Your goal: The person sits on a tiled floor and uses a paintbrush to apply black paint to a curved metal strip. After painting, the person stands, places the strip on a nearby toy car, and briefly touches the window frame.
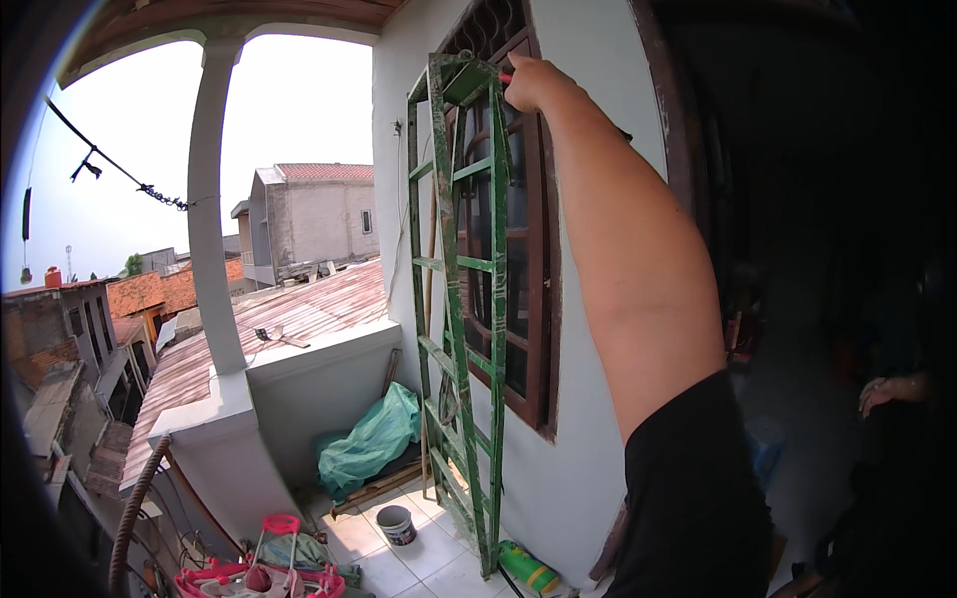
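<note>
My right arm reaches up and forward, and my right hand (539, 84) is closed beside the top of a folded green stepladder (451, 261). A small red thing (505, 78) shows at its fingers; most of it is hidden, so I cannot make out its kind. The paint-spattered ladder stands upright on the tiles, in front of a brown wooden window (538, 269) with dark panes. A curled metal grille (488, 32) sits above the window, close to my hand. My left hand is out of view.
Near the ladder's feet are a small bucket (396, 525) and a green-yellow bottle (528, 570). A teal plastic sheet (374, 444) lies by the low balcony wall (319, 349). Pink-framed items (282, 558) sit at the lower left. Another person's hand (890, 392) shows at right.
</note>
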### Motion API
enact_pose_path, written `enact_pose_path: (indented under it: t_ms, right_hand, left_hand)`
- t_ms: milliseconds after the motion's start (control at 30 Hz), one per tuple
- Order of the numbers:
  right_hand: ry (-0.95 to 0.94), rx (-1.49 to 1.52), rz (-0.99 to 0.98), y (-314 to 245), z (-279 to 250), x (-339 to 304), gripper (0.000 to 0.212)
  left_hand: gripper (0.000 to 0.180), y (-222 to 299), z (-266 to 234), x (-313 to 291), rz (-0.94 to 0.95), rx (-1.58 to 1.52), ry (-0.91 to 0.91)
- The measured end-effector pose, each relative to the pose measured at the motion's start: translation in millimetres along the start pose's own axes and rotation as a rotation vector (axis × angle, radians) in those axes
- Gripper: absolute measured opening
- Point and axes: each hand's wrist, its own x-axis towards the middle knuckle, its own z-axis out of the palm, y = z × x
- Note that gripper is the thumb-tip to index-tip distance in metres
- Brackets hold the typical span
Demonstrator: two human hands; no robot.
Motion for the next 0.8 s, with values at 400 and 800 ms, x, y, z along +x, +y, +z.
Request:
enact_pose_path:
  t_ms: [400, 800]
  right_hand:
    - [0.342, -0.118, 0.142, 64.0, -82.1, -14.2, 0.05]
    - [0.488, -0.375, 0.304, 164.8, -167.8, -15.6, 0.058]
  left_hand:
    - [0.025, -28.1, -20.8, -21.6, -0.015, -0.11, 0.019]
    - [0.022, -13.0, 20.7, -2.7, -0.123, -0.189, 0.051]
